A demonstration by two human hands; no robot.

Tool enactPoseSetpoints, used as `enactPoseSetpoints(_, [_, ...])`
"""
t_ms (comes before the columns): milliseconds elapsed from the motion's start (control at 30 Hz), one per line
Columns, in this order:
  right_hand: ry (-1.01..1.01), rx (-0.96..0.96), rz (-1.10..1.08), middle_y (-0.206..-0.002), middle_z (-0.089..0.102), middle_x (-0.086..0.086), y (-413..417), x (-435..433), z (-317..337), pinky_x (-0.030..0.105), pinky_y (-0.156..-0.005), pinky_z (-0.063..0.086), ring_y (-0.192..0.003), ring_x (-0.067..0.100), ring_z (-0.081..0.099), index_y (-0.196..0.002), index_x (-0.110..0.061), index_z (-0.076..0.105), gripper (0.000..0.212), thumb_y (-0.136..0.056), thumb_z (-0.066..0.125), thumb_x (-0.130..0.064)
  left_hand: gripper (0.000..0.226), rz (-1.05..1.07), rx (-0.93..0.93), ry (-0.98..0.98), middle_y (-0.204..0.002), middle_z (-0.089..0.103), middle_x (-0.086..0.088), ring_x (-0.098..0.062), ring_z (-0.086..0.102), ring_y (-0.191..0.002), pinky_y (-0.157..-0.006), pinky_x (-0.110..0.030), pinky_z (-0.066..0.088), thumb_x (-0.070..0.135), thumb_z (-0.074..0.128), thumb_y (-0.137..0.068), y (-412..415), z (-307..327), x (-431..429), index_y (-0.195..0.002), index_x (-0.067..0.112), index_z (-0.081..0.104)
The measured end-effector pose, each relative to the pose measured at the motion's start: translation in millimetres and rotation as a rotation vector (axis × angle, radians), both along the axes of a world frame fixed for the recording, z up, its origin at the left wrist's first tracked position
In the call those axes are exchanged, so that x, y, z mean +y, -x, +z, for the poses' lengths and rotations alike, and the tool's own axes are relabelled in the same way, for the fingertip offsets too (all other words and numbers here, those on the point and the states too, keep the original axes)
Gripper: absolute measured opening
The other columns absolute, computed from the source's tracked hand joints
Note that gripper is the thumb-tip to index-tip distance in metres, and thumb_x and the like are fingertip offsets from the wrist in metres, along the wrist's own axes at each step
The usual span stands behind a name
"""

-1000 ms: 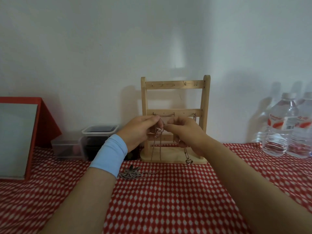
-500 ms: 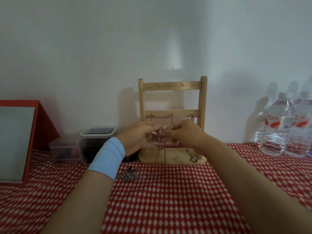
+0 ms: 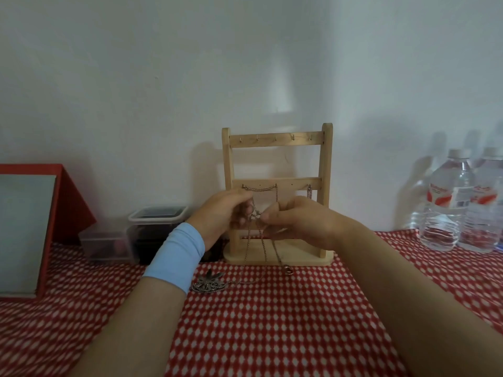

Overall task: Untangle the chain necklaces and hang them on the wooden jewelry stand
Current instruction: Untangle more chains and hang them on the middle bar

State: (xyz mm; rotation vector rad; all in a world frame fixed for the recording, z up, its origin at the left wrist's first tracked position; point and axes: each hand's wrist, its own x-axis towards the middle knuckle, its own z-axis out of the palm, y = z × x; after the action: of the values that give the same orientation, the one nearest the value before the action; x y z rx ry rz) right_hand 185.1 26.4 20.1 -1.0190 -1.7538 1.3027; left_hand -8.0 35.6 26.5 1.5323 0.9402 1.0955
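Both hands raised in front of the pale wooden ladder-shaped jewelry stand (image 3: 277,197), which sits at the back of the table under a red-and-white checked cloth (image 3: 272,322). Left hand (image 3: 220,216), light blue wristband (image 3: 174,257) below it, and right hand (image 3: 296,221) meet at a small knot in the thin silver chain necklaces (image 3: 255,214); fingers of both hands are pinched closed on the chain at that knot. Several strands drop from the pinch past the stand's base to the cloth, one ending in a small ring-shaped pendant (image 3: 288,270), another trailing to a dark silver leaf-shaped pendant (image 3: 209,281) lying flat near the left wrist. One short chain (image 3: 258,188) is already draped on the middle bar's hooks; top-row hooks look bare. Risks as I judge them: pulling the two pinches apart would tighten the knot rather than loosen it. The hanging strands could catch the draped chain or a hook and drag it off. The leaf pendant's weight may snag on the cloth and jerk the chain out of the fingers. The light stand could tip if a strand tugs it.
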Motion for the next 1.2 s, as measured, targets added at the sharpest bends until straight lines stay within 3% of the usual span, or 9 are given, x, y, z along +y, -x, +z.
enactPoseSetpoints(200, [0.044,0.169,0.112,-0.084,0.073,0.005,5,1,-5,0.038,-0.080,0.059,-0.072,0.019,0.063,-0.088,-0.011,0.074,0.010,-0.096,0.067,-0.010,0.020,0.068,0.154,-0.153,-0.060,0.053,0.007,-0.011,0.047,-0.056,-0.058,-0.021,0.043,0.024,0.052,-0.099,2,4,-5,-0.084,0.018,0.063])
enactPoseSetpoints(400, [0.006,0.072,0.048,-0.066,0.069,-0.007,7,-2,-5,0.020,-0.048,0.031,-0.049,0.007,0.034,-0.083,-0.013,0.075,0.018,-0.098,0.065,-0.013,0.019,0.102,0.257,-0.161,-0.066,0.055,0.001,-0.012,0.050,-0.057,-0.065,-0.027,0.049,0.023,0.054,-0.099,-2,6,-13,-0.084,0.016,0.063])
enactPoseSetpoints(500, [0.015,0.053,0.012,-0.076,0.072,-0.001,6,-1,-8,0.022,-0.046,0.033,-0.048,0.009,0.039,-0.088,-0.012,0.076,0.010,-0.094,0.071,-0.019,0.021,0.134,0.305,-0.141,-0.069,0.056,-0.001,-0.016,0.050,-0.059,-0.064,-0.030,0.047,0.023,0.052,-0.099,-2,5,-16,-0.081,0.016,0.061])
enactPoseSetpoints(700, [-0.002,-0.011,0.039,-0.083,0.075,0.007,7,-3,-12,0.028,-0.055,0.049,-0.056,0.015,0.057,-0.089,-0.009,0.077,0.020,-0.098,0.066,-0.023,0.024,0.277,0.403,-0.181,-0.072,0.062,0.000,-0.017,0.058,-0.067,-0.069,-0.031,0.050,0.026,0.051,-0.099,7,-12,-27,-0.096,0.007,0.066])
enactPoseSetpoints(800, [-0.022,-0.187,0.049,-0.100,0.078,0.015,8,0,-16,0.033,-0.069,0.060,-0.070,0.017,0.067,-0.099,-0.004,0.077,0.019,-0.100,0.065,-0.019,0.021,0.273,0.459,-0.171,-0.074,0.066,0.002,-0.014,0.060,-0.068,-0.072,-0.030,0.051,0.024,0.052,-0.100,16,-30,-32,-0.094,0.009,0.066])
enactPoseSetpoints(900, [-0.060,-0.478,0.025,-0.093,0.080,0.003,11,5,-18,0.037,-0.088,0.062,-0.085,0.016,0.072,-0.096,-0.011,0.079,0.010,-0.094,0.073,-0.018,0.019,0.249,0.546,-0.197,-0.085,0.069,0.003,-0.012,0.063,-0.081,-0.081,-0.030,0.050,0.024,0.055,-0.097,21,-43,-34,-0.085,0.016,0.068])
enactPoseSetpoints(1033, [-0.174,-0.760,0.074,-0.086,0.076,-0.013,9,-1,-12,0.022,-0.080,0.056,-0.084,0.004,0.070,-0.093,-0.026,0.080,0.007,-0.090,0.077,-0.021,0.020,0.073,0.671,-0.200,-0.086,0.065,-0.006,-0.011,0.060,-0.082,-0.081,-0.028,0.047,0.022,0.063,-0.090,19,-52,-40,-0.077,0.007,0.070])
enactPoseSetpoints(1133, [-0.183,-0.946,0.128,-0.090,0.077,-0.016,3,-14,-7,0.015,-0.081,0.050,-0.086,0.000,0.070,-0.089,-0.033,0.080,0.013,-0.086,0.081,-0.021,0.011,-0.166,0.802,-0.200,-0.088,0.068,0.009,-0.001,0.061,-0.085,-0.080,-0.012,0.046,0.027,0.070,-0.086,16,-52,-49,-0.077,0.022,0.077])
enactPoseSetpoints(1200, [-0.106,-1.026,0.191,-0.097,0.080,-0.011,-3,-22,-8,0.012,-0.079,0.050,-0.091,0.005,0.073,-0.095,-0.032,0.081,0.014,-0.085,0.081,-0.022,0.011,-0.275,0.877,-0.189,-0.094,0.068,0.013,-0.001,0.061,-0.092,-0.086,-0.013,0.046,0.032,0.071,-0.085,12,-54,-52,-0.082,0.025,0.080])
